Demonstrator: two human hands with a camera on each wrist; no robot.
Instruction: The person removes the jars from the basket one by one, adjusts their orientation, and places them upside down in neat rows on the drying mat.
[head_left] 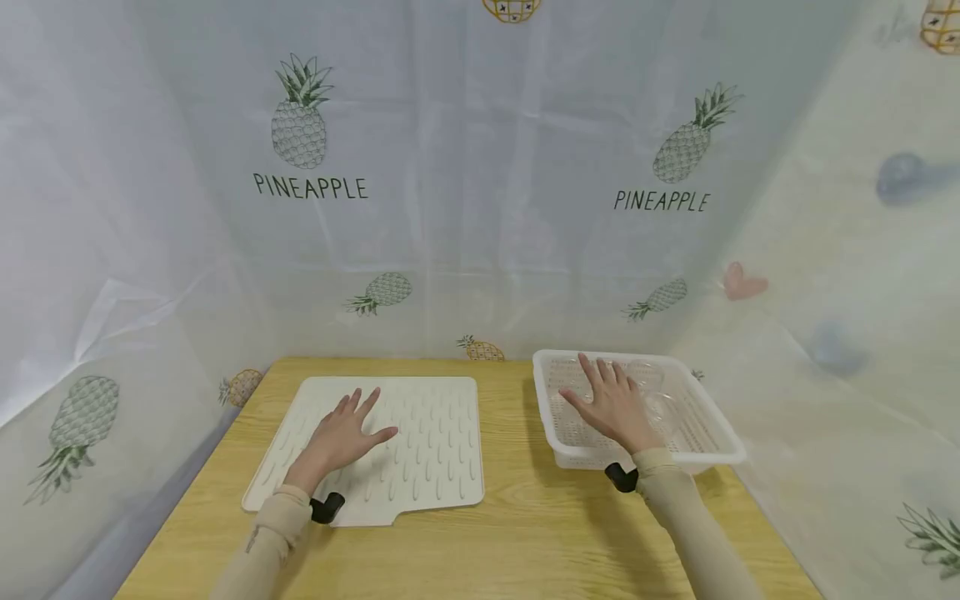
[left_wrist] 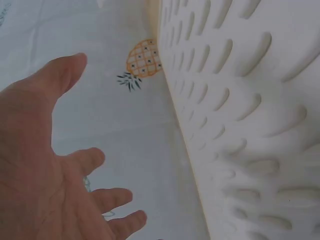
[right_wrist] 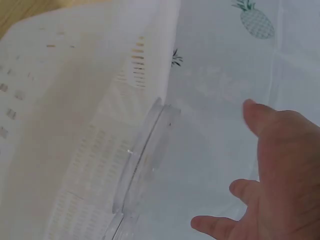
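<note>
My left hand (head_left: 341, 435) hovers over a white ridged drain board (head_left: 431, 433), its fingers spread and holding nothing. In the left wrist view the thumb and fingers of that hand (left_wrist: 55, 165) stand apart from the board's raised ridges (left_wrist: 260, 105). Above a white perforated basket (head_left: 551, 429) is my right hand (head_left: 617, 408), fingers spread and nothing in its grasp. Clear, round-rimmed transparent pieces (head_left: 663, 408) lie inside the basket, partly hidden by the hand. Their clear rims (right_wrist: 142, 157) show in the right wrist view, apart from the right fingers; their exact kind cannot be told.
Both the board and the basket rest on a wood-grain table (head_left: 510, 533), with a strip of tabletop between them. A white pineapple-print sheet (head_left: 480, 208) hangs behind the table and along both sides. Each wrist carries a small black device (head_left: 327, 508).
</note>
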